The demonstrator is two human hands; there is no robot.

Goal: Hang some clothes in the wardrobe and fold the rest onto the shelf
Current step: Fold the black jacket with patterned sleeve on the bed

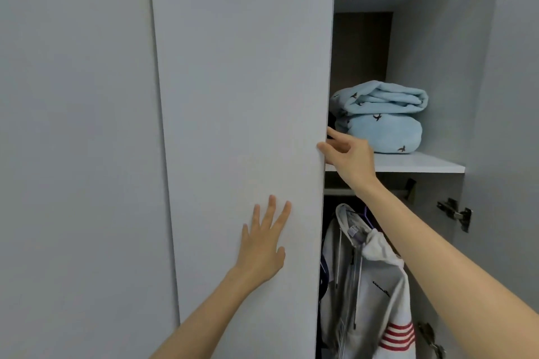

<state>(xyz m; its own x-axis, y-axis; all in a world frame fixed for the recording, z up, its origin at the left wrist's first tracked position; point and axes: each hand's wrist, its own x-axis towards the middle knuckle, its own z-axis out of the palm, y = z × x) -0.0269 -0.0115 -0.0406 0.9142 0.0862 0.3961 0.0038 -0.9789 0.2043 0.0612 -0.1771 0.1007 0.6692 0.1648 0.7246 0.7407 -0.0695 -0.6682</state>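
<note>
— Grey and tall, that flat wardrobe door [242,125] stands up and down, right in front of both hands. Its free edge is on the right side.
— Which hand is closer to that edge?
— The right hand [348,154]. It pinches the edge, thumb in front, fingers behind. The left hand [264,245] lies flat and spread on the door face, lower down.
— Where are the clothes?
— Behind the edge, to the right. Folded light-blue fleece bundle [382,122] sits on the white shelf [423,165]. White hoodie with red stripes [370,294] hangs below.

Soft, even, cool indoor light; faint shadows; slight blur; wide-angle bending at frame edges.
</note>
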